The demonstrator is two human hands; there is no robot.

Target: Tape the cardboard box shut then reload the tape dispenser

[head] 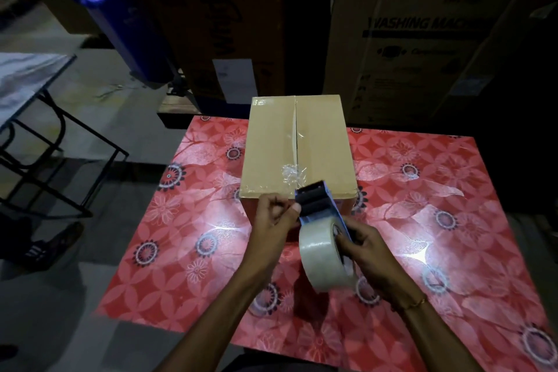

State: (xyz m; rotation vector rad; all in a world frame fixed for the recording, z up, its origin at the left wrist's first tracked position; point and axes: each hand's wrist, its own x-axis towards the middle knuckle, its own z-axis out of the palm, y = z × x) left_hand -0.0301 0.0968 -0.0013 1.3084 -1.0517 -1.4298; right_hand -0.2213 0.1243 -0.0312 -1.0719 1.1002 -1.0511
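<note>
A red floral table [453, 220] stood in a dim storeroom. The cardboard box [297, 146] sat at its far edge, flaps closed. Just in front, the right hand [360, 243] gripped the tape dispenser [320, 208] carrying a tape roll [324, 254]; the left hand [276, 214] pinched near its head.

Closed brown cardboard box [297, 146] on red floral-patterned bench [422, 205], clear tape along its seam. Blue tape dispenser [317, 201] with clear tape roll [324, 254] held near box front, left hand [273, 216], right hand [365, 246].
</note>
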